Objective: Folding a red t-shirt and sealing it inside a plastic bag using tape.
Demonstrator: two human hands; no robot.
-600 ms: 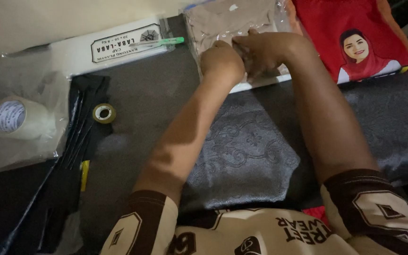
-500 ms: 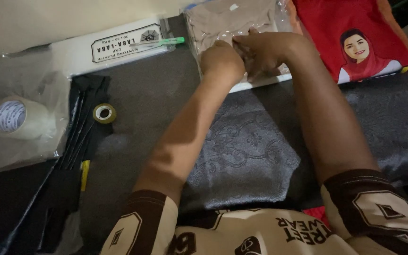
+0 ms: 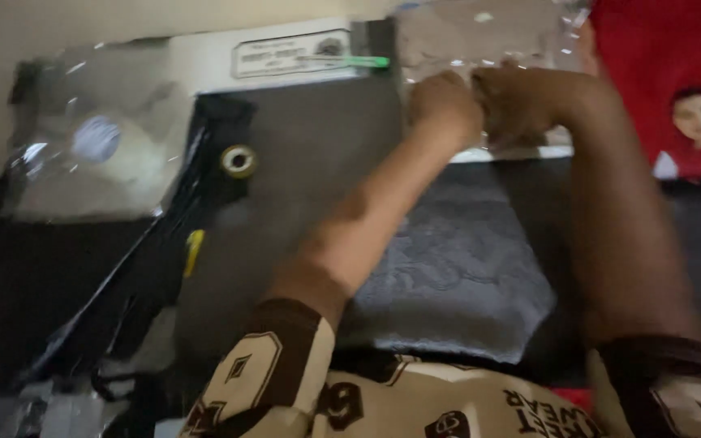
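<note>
My left hand (image 3: 445,105) and right hand (image 3: 521,101) pinch the clear crinkly plastic garment bag (image 3: 480,40) just beyond my knuckles; light, slippery, floppy, I'd judge; best gripped at its near edge.

Clear plastic bag (image 3: 480,40) of beige cloth, flat, under both hands

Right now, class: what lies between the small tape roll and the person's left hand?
In the head view, only bare dark grey mat lies between the tape roll and the left hand.
</note>
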